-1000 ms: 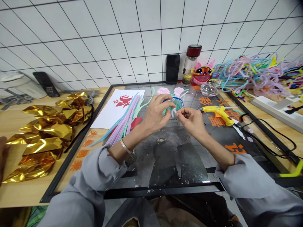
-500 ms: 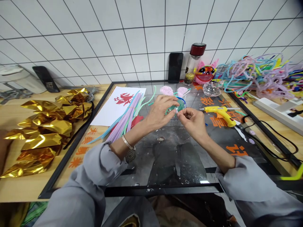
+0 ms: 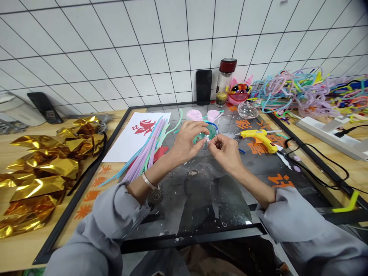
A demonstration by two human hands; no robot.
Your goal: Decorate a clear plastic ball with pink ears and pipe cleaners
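Head view: the small pale piece (image 3: 207,139) sits between the two hands, at the near side of the round green piece (image 3: 212,132). It lies just left of the right hand (image 3: 210,142), touching its fingertips, and just right of the left hand (image 3: 205,138). The right hand is judged the nearer of the two. The pale piece is too small and too covered for its long axis to be read; the green piece is rounded, with no clear long axis.

Right hand: thumb and finger pinched together on the pale piece. Left hand: curved in a C over the left side of the green piece; whether it grips that piece or only steadies the pale one cannot be told.

Far side: a blue rim (image 3: 213,124) and two pink discs (image 3: 194,115) stand close behind the green piece. Left: a bundle of lavender stems (image 3: 149,153) lies near the left wrist. Right: a yellow glue gun (image 3: 260,138) points left toward the right hand, with a short blue stem (image 3: 242,151) nearer.

The widest room for moving is judged to be on the near side, where the glass panel (image 3: 169,211), bearing small scraps, runs between the forearms to its black frame (image 3: 161,241).
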